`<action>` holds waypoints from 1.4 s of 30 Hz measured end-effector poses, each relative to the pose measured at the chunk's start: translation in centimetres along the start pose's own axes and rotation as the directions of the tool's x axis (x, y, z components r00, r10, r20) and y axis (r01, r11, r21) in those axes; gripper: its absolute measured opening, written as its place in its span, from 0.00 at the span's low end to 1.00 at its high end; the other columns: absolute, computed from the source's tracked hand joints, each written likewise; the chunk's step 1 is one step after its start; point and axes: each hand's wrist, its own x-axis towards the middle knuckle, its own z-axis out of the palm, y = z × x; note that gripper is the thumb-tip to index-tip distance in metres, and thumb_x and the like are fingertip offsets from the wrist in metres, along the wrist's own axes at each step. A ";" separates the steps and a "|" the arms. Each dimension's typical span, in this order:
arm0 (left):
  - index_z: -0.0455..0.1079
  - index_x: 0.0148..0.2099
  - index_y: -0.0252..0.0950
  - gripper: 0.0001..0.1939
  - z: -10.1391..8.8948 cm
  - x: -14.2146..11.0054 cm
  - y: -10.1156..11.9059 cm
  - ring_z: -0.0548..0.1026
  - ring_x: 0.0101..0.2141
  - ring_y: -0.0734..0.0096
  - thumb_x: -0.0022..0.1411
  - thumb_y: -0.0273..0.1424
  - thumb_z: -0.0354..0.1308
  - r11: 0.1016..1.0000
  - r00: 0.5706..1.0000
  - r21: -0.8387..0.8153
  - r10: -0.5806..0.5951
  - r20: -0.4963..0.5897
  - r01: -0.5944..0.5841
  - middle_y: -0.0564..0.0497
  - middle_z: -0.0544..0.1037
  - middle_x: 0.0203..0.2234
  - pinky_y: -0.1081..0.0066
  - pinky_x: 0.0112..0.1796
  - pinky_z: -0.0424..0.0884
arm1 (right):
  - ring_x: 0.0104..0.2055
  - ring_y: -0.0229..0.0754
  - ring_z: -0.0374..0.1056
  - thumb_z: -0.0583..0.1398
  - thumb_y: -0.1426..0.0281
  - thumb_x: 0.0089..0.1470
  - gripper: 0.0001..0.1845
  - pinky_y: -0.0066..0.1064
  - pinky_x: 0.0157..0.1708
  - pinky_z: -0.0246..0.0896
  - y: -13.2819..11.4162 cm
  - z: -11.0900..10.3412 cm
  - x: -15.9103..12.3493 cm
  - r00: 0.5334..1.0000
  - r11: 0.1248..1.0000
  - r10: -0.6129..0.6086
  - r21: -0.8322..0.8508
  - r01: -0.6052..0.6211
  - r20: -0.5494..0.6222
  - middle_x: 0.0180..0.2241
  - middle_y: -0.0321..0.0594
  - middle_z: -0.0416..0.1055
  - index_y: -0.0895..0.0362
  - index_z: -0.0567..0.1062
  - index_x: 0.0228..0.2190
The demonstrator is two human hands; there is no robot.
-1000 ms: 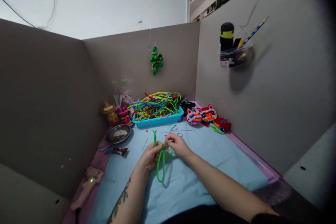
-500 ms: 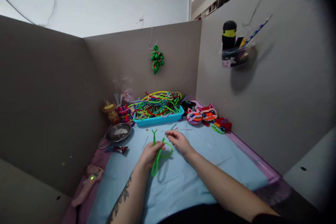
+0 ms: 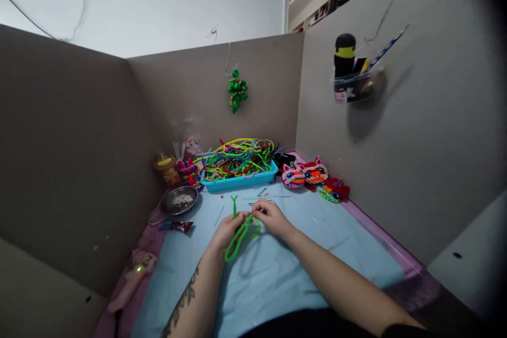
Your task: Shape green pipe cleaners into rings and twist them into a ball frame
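Observation:
Over the light blue mat (image 3: 277, 274), my left hand (image 3: 224, 232) is closed on a bent green pipe cleaner (image 3: 237, 235). Its loop hangs down toward me and two short ends stick up above my fingers. My right hand (image 3: 271, 217) pinches the same green pipe cleaner from the right side, fingers pressed together. Both hands meet at the middle of the mat.
A turquoise tray (image 3: 237, 181) heaped with coloured pipe cleaners stands at the back. Finished fuzzy animal faces (image 3: 304, 173) lie to its right. A metal dish (image 3: 179, 200) and a pink glue gun (image 3: 132, 277) sit at the left. Grey partition walls close in three sides.
My right hand had drawn away from the pipe cleaner half a second ago and has come back to pinch it. The hanging loop has swung slightly left.

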 end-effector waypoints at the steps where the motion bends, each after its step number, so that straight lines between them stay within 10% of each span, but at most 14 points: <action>1: 0.73 0.40 0.31 0.20 -0.1 0.1 0.0 0.61 0.16 0.81 0.47 0.40 0.63 0.999 0.999 -0.044 0.005 -0.037 -0.006 0.49 0.74 0.24 0.77 0.18 0.50 | 0.29 0.37 0.61 0.59 0.69 0.47 0.05 0.27 0.30 0.54 0.4 -0.2 0.1 0.999 0.999 0.025 0.044 -0.024 -0.033 0.24 0.34 0.65 0.57 0.71 0.23; 7: 0.69 0.46 0.33 0.24 0.5 0.3 0.0 0.54 0.17 0.87 0.46 0.37 0.65 0.944 0.958 -0.195 0.238 -0.162 -0.267 0.55 0.66 0.25 0.80 0.17 0.45 | 0.18 0.32 0.51 0.58 0.58 0.47 0.14 0.25 0.18 0.45 2.6 0.7 0.5 0.928 0.909 0.287 0.374 -0.186 -0.237 0.17 0.28 0.56 0.55 0.64 0.24; 13: 0.67 0.50 0.33 0.31 1.9 0.2 -0.6 0.52 0.17 0.87 0.42 0.33 0.68 0.912 0.932 -0.200 0.337 -0.130 -0.358 0.60 0.57 0.20 0.80 0.18 0.46 | 0.24 0.36 0.57 0.56 0.62 0.49 0.11 0.27 0.24 0.53 1.1 3.1 -0.2 0.930 0.984 0.164 0.121 -0.130 -0.328 0.20 0.32 0.61 0.56 0.65 0.23; 22: 0.68 0.34 0.30 0.22 1.2 0.5 -0.5 0.48 0.15 0.85 0.48 0.45 0.62 0.920 0.933 -0.206 0.293 -0.207 -0.335 0.64 0.49 0.13 0.79 0.17 0.44 | 0.28 0.38 0.60 0.55 0.72 0.49 0.07 0.28 0.28 0.53 -0.5 3.6 -1.3 0.989 0.980 -0.013 -0.199 -0.016 -0.144 0.23 0.35 0.64 0.56 0.67 0.21; 33: 0.68 0.45 0.32 0.27 1.2 0.3 -0.2 0.57 0.18 0.84 0.45 0.41 0.66 0.899 0.928 -0.262 0.298 -0.222 -0.352 0.60 0.59 0.17 0.79 0.21 0.52 | 0.23 0.34 0.57 0.55 0.71 0.45 0.08 0.26 0.24 0.51 0.1 4.2 -1.5 0.984 0.985 0.173 -0.008 -0.174 -0.052 0.18 0.31 0.60 0.57 0.65 0.18; 42: 0.66 0.32 0.33 0.20 1.2 0.9 -0.6 0.62 0.20 0.81 0.41 0.39 0.67 0.878 0.907 -0.283 0.306 -0.289 -0.386 0.59 0.64 0.18 0.77 0.25 0.57 | 0.25 0.36 0.58 0.55 0.75 0.44 0.08 0.26 0.25 0.51 0.3 4.8 -1.6 0.995 0.980 0.092 -0.172 -0.098 -0.042 0.19 0.33 0.62 0.57 0.66 0.16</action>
